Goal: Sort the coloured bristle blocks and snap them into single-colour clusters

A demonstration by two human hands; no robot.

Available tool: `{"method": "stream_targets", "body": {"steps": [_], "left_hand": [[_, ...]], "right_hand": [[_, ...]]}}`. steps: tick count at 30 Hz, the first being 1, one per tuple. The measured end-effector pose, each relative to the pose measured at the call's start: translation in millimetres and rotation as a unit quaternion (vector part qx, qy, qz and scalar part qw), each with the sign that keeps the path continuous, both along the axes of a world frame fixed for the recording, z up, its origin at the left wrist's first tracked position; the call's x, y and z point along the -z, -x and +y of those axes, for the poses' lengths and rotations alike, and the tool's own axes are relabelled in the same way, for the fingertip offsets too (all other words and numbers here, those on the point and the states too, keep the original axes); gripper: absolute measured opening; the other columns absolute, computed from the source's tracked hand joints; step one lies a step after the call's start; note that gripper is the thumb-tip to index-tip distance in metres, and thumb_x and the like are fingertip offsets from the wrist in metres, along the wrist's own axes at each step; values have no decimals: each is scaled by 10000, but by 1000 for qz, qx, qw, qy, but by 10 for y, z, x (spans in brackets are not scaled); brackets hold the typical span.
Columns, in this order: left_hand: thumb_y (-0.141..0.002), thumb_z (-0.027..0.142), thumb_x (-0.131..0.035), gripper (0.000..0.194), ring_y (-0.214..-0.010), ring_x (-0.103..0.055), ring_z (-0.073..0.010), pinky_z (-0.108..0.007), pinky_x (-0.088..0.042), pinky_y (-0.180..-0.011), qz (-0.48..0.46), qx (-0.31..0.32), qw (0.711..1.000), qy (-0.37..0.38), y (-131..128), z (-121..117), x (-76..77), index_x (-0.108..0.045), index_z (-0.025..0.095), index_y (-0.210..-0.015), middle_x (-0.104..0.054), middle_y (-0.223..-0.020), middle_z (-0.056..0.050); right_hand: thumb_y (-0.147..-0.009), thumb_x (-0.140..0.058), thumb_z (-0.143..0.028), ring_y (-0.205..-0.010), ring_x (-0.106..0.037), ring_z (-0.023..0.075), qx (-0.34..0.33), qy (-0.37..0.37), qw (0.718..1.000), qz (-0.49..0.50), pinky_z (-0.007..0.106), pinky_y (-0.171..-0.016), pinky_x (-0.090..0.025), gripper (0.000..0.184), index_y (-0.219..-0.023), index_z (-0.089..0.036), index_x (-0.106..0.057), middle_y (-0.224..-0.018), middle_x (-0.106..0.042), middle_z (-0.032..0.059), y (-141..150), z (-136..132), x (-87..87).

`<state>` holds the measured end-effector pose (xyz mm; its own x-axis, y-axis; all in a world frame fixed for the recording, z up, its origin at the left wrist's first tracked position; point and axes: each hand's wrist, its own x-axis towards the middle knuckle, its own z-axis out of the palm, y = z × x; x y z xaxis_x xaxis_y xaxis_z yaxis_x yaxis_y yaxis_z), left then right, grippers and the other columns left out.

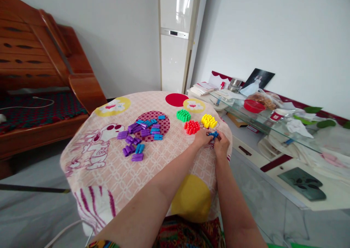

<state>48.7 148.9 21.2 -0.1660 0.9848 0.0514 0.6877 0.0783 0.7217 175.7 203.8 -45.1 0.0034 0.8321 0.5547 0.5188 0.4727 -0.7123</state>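
On the cloth-covered round table [169, 171], a small cluster of blue plastic pieces [213, 134] stands between my hands. My left hand [202, 138] closes on it from the left, fingers pressed together. From the right, my right hand [221, 143] pinches the same cluster, partly hiding it. Just beyond stand a red cluster [191, 127], a yellow cluster [209, 120] and a green cluster [183, 115], each made of upright pegs packed together. To the left lies a loose pile of purple pieces [137, 157] and blue pieces [158, 136], lying on their sides.
A wooden bench [87, 91] stands at the left, a tall white cabinet-like appliance [174, 58] behind the table. Along the right runs a glass-topped stand [240, 111] holding a red bowl [254, 106], a paper cup [277, 114], papers [203, 88] and bags. A white cable hangs at lower left.
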Motion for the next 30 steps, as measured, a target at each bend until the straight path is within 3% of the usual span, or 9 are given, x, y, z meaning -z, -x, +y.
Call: {"method": "stream_targets", "body": {"steps": [3, 8, 12, 18, 22, 30], "left_hand": [[-880, 310, -587, 252, -964, -680, -217, -287, -510, -824, 102, 4, 995, 2, -96, -3, -25, -773, 178, -989, -745, -987, -93], [-917, 310, -524, 329, -1036, -666, -261, -307, -503, -837, 130, -48, 990, 12, -208, -20, 34, -728, 109, -1080, -712, -1071, -175], [-948, 366, -480, 368, -998, -670, -250, -303, -504, -822, 123, -70, 990, 1, -196, 8, 81, -719, 112, -1068, -716, -1037, -166], [-882, 270, -553, 262, -903, -678, -211, -290, -512, -805, 90, 2, 996, -18, -187, 59, 83, -730, 168, -1046, -734, -975, -103], [-887, 228, -534, 263, -910, -680, -233, -326, -520, -826, 74, 35, 996, -31, -226, 74, 71, -731, 156, -1045, -740, -991, -120], [-828, 155, -605, 316, -1050, -663, -256, -329, -521, -901, 59, -5, 998, -33, -164, -85, 17, -687, 96, -1127, -704, -1118, -177]], "right_hand": [[-711, -448, -226, -981, -676, 257, 0, 0, 1000, -4, 420, -956, -502, 513, -1141, -155, -719, -1123, -740, 124, 0, 2, 3], [-702, -469, -237, -965, -672, 257, -2, 9, 1000, 5, 425, -949, -506, 516, -1147, -166, -720, -1114, -742, 121, 3, -8, -11], [-704, -477, -233, -979, -669, 264, -9, 5, 1000, 5, 432, -956, -504, 502, -1136, -166, -723, -1114, -740, 124, 5, -17, -19], [-669, -462, -204, -1026, -669, 263, -13, -5, 1000, 9, 416, -989, -496, 529, -1125, -155, -728, -1137, -733, 129, -4, -19, -23], [-672, -446, -208, -1001, -674, 253, 0, 1, 1000, 14, 403, -972, -506, 539, -1130, -156, -725, -1121, -736, 124, -6, -31, -42], [-648, -478, -209, -859, -692, 253, 35, 8, 999, 6, 367, -856, -536, 553, -1138, -153, -730, -1000, -763, 114, -19, -92, -96]]}}
